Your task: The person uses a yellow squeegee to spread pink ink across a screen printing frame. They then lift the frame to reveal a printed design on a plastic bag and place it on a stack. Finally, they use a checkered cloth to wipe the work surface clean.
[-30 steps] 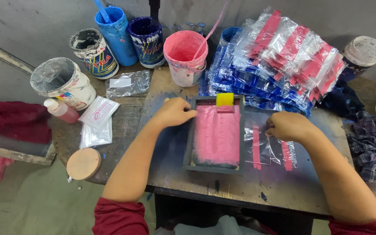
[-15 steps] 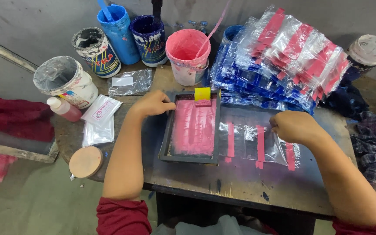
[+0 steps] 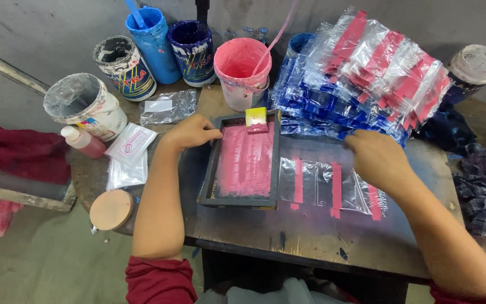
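Observation:
My left hand [image 3: 191, 133] grips the left edge of a dark printing frame [image 3: 244, 162] whose screen is covered in pink ink. A small yellow squeegee [image 3: 256, 119] rests at the frame's far end. To the right of the frame lies a clear plastic bag [image 3: 333, 187] with three pink stripes printed on it. My right hand [image 3: 379, 160] rests on the bag's far right part, fingers curled down onto the plastic. Both lie on a dark worn table [image 3: 310, 236].
A tall stack of printed clear bags [image 3: 367, 73] with pink and blue stripes sits at the back right. Paint pots stand behind: pink [image 3: 242, 70], two blue [image 3: 156, 45], white [image 3: 85, 107]. A small bottle [image 3: 82, 142], loose bags [image 3: 130, 152] and a round lid [image 3: 111, 209] are left.
My left hand slid the frame to the left, off the bag, uncovering three fresh pink stripes. My right hand stayed on the bag.

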